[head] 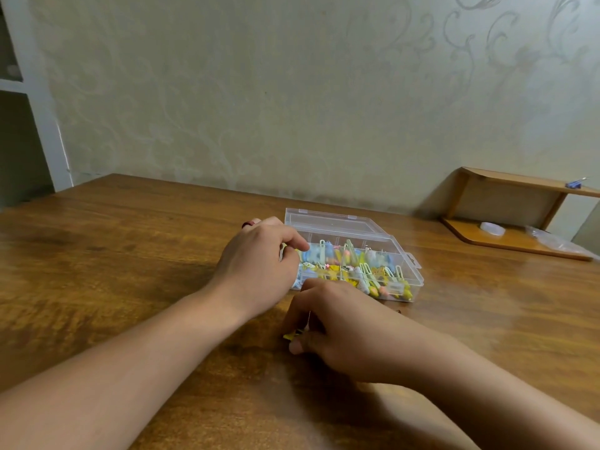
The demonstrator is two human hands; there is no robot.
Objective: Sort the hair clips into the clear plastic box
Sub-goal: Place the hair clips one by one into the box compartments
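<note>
A clear plastic box with its lid open toward the wall sits on the wooden table. Its compartments hold several hair clips in yellow, blue, green and orange. My left hand is at the box's left end, its fingers curled around the corner of the box. My right hand lies on the table just in front of the box, fingers curled down over a small yellow hair clip that pokes out at its left side.
A small wooden shelf unit stands at the table's back right with a roll of tape, a plastic bag and a blue clip on it. The wall runs along the table's far edge.
</note>
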